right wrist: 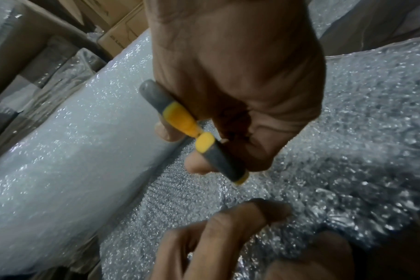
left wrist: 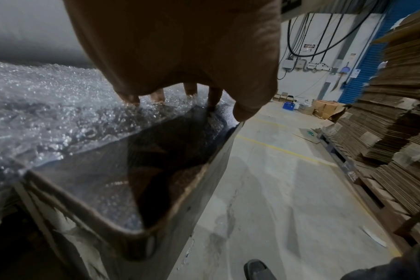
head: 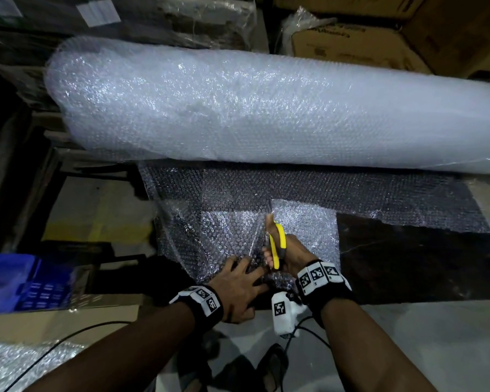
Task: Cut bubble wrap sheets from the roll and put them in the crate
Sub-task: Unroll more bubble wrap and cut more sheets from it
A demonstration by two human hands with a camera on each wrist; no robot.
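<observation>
Yellow scissors [head: 276, 244] in right hand [head: 290, 251] point toward crosswise roll [head: 266, 108]

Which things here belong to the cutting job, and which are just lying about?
Job: roll; unrolled sheet; scissors in right hand; left hand pressing the sheet; blue crate.

Lying about: cardboard boxes; flat cardboard stack; cable.
</observation>
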